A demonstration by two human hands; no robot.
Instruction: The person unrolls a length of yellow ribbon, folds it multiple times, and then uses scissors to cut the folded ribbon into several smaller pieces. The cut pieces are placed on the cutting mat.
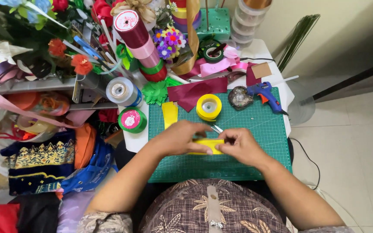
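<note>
Green cutting mat [255,151] fills centre of frame, on a white table [281,92]. Upper left is a big clutter of artificial flowers [70,56], ribbon spools and folded fabric; stack of red, pink and green ribbon rolls [145,47] upper centre-left.

On the mat's upper part: maroon fabric pieces [195,91], yellow ribbon roll [209,107] upper middle, a cut yellow strip [169,114] left of it, green leaf cut-out [155,92], blue glue gun [264,95] upper right, small shell-like dish [239,97] just beside it. Green spool with pink label [132,120] off the mat's left edge, silver spool [121,90] above it.

Left hand [178,138] and right hand [240,146] meet at mat centre, both closed in a pinch on a short yellow ribbon piece [208,144], held flat just over the mat. Fingers curled, not open. Small scissors [217,128] poke out between the hands; can't tell which hand, if either, grips them.

Progress, as a judgement: early to middle. One strip already cut and set aside, second piece being folded or shaped now. No finished yellow flower seen on the mat; glue gun lies untouched, so gluing and assembly look undone.
</note>
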